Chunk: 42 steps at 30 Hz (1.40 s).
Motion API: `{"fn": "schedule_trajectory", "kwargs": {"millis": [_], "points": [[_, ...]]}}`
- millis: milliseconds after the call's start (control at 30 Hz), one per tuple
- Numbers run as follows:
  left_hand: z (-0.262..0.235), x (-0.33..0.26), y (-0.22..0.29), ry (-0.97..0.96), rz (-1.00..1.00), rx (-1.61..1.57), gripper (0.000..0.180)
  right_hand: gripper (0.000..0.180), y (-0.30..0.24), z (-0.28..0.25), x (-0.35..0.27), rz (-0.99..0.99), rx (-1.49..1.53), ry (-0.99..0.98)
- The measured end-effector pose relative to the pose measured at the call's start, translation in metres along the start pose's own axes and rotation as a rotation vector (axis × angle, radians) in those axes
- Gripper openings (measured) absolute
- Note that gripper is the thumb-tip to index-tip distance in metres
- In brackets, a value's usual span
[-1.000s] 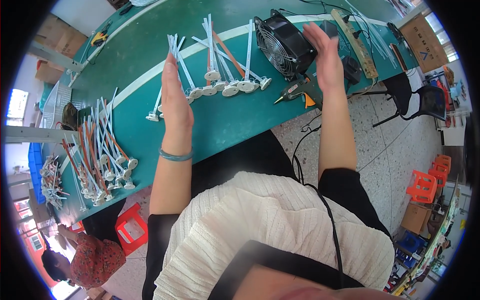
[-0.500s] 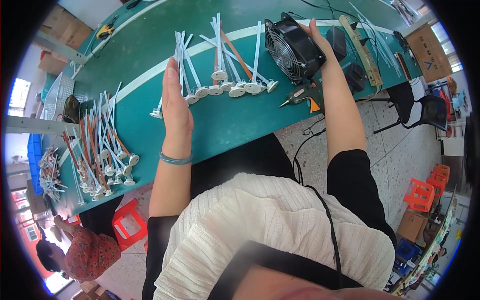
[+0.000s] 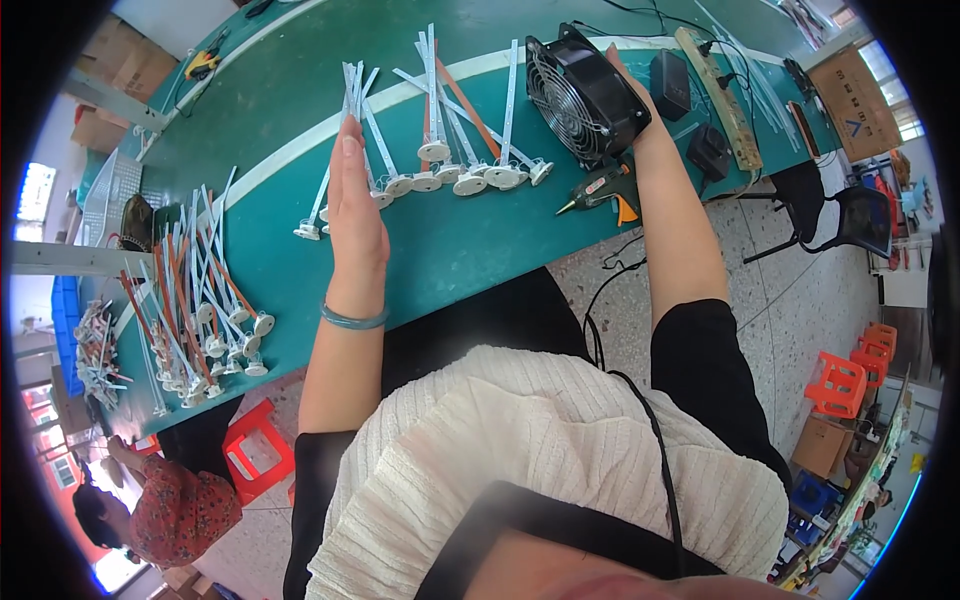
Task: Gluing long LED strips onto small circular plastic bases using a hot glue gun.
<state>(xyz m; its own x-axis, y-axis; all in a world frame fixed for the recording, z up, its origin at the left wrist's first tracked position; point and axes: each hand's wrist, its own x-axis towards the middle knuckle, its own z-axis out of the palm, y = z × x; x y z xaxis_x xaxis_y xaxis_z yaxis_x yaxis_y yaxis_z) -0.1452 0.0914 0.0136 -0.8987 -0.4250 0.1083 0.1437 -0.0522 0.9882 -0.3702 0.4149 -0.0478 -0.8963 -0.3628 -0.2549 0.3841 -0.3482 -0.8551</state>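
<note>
My left hand (image 3: 356, 205) is held on edge above the green table, its fingers stretched straight and nothing in it. Beside it lies a row of pale and brown strips (image 3: 507, 105) with white round disc ends (image 3: 470, 183) and thin wires. One such strip with its disc (image 3: 308, 230) is left of my hand, and others are partly hidden behind it. A black square fan (image 3: 590, 95) with a wire grille stands at the right. My right hand (image 3: 643, 105) lies along the fan's right side, fingers extended and partly hidden by the fan.
A glue gun (image 3: 605, 190) lies just below the fan, near the table's front edge. Black adapters (image 3: 670, 85) and a power strip (image 3: 720, 100) are farther right. More strips with discs (image 3: 200, 310) are piled at the left. A person (image 3: 180, 505) sits beyond them.
My right hand has slid slightly leftward behind the fan, so less of its fingers shows. My left hand stays almost in place, while the whole view has shifted a little.
</note>
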Motion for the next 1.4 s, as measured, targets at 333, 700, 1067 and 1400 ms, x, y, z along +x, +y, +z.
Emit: {"fn": "schedule_trajectory", "kwargs": {"millis": [333, 700, 1067, 1400], "points": [[0.084, 0.010, -0.002, -0.191, -0.225, -0.422, 0.074, 0.070, -0.007, 0.021, -0.022, -0.139, 0.019, -0.073], [0.169, 0.040, -0.023, -0.087, -0.416, -0.471, 0.085, 0.072, -0.030, 0.033, -0.059, -0.327, -0.280, 0.078], [0.150, 0.032, -0.011, -0.115, -0.274, -0.405, 0.077, 0.070, -0.023, 0.025, -0.023, -0.368, -0.422, 0.049], [0.075, 0.001, 0.055, -0.216, 0.072, -0.147, 0.061, 0.067, -0.034, 0.038, 0.008, -0.155, -0.529, -0.084]]}}
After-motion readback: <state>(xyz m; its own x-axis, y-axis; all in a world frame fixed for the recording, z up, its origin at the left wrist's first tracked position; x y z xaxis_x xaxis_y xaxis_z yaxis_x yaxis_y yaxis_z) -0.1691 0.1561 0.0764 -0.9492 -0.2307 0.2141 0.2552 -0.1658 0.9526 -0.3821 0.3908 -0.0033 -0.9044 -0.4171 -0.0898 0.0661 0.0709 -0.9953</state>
